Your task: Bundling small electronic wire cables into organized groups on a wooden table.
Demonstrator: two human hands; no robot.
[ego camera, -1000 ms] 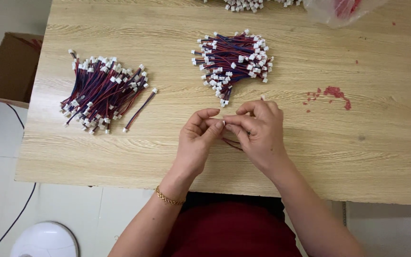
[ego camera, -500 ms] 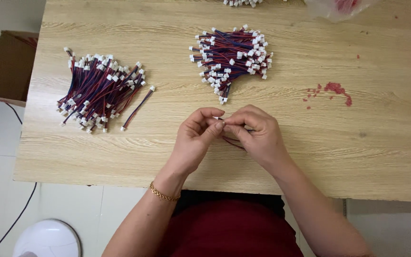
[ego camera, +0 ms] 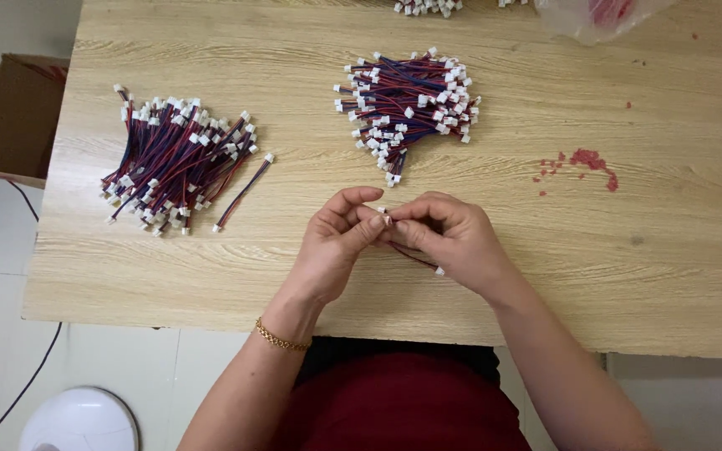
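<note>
Both hands met over the table (ego camera: 628,276), just above its near edge. The left hand (ego camera: 336,242) came in from the lower left, with a gold bracelet (ego camera: 280,336) on its wrist. Its thumb and first finger were pinched shut on one end of a short wire (ego camera: 415,257), at a tiny white plug. Its other fingers curled up and apart. The right hand (ego camera: 453,238) came in from the lower right. Its fingers were bent and closed on the same wire, fingertip to fingertip with the left hand. The wire ran down under the right palm, and its other white plug peeked out below that hand, close to the wood.

A pile (ego camera: 407,104) of the same red and blue wires lay just past the hands. Another pile (ego camera: 173,163) lay well apart, far to the left. One loose wire (ego camera: 242,192) lay just beside that left pile.
</note>
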